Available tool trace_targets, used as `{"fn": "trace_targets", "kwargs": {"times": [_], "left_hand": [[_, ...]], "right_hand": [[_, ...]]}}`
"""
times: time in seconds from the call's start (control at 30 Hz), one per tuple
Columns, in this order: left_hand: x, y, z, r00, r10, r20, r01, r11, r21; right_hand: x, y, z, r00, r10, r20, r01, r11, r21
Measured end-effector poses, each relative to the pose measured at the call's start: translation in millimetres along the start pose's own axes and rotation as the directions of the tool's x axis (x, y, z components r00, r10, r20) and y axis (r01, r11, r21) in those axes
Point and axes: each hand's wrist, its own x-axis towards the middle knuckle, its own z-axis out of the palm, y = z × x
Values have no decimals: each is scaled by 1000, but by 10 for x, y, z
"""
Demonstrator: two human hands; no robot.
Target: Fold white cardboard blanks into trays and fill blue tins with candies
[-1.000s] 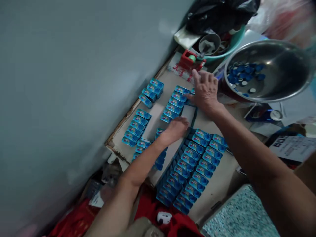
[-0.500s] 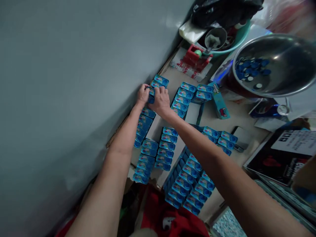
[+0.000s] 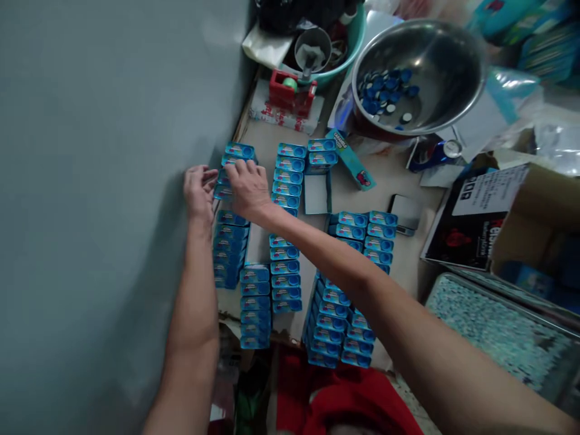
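Note:
Small blue packs (image 3: 285, 281), each with a round blue mark on its end, stand in several rows on the table. My right hand (image 3: 249, 188) reaches across the upper left row, fingers curled down on a blue pack (image 3: 223, 192); the fingertips are partly hidden. Beside the same row, on the wall side, my left hand (image 3: 200, 192) has loosely bent fingers, apart from each other, with nothing seen in them. A shallow open box (image 3: 318, 193) with a white inside lies right of the middle row, below two packs.
A steel bowl (image 3: 475, 78) holds blue and white discs. A red tape dispenser (image 3: 292, 96), a teal basin (image 3: 357, 42), a long blue carton (image 3: 353, 160), a can (image 3: 435, 154), a small grey device (image 3: 405, 211) and a cardboard box (image 3: 480, 217) stand around. A wall (image 3: 104, 151) borders the left.
My left hand has come away from the packs toward the wall and its fingers have loosened. My right hand stays on the row. The view has turned and shifted right.

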Motion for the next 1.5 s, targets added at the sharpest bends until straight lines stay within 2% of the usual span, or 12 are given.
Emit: {"fn": "trace_targets", "kwargs": {"times": [0.1,0.2,0.33,0.43,0.6,0.7,0.77,0.9,1.07,1.2,1.33,1.5], "left_hand": [[-486,467,-23,995,-66,-73,58,993,-104],[-1078,787,285,986,123,-111,-95,969,230],[-1494,922,980,881,218,420,-396,825,404],[-1348,873,1201,867,200,455,-442,729,522],[-887,699,801,932,203,301,-357,664,657],[-944,617,697,922,212,324,-382,639,667],[-1110,570,871,837,205,508,-511,628,587],[-1400,442,1543,554,104,826,-700,595,394],[-1515,254,1979,612,-74,787,-595,612,521],[-1629,181,1951,683,-67,727,-530,639,557],[-1719,207,1860,673,-91,734,-565,577,590],[-1776,361,1709,649,-13,761,-620,570,539]], "right_hand": [[-528,528,-647,994,30,-100,-13,986,167],[-973,1289,-1018,986,57,-157,-5,951,308],[-1098,2070,-822,977,175,-125,-123,930,346],[-955,2282,-546,975,191,-109,-156,949,273],[-746,2300,-429,987,125,-98,-106,978,179],[-737,2317,-409,994,76,-80,-59,979,195],[-773,2360,-385,995,72,-75,-55,976,211],[-836,2455,-384,993,96,-61,-81,974,212],[-745,2351,-371,992,111,56,-112,994,19],[-763,2140,-352,994,71,80,-66,996,-68],[-748,1913,-527,998,50,-35,-52,997,-61],[89,1207,-408,992,-68,-106,78,993,85]]}}
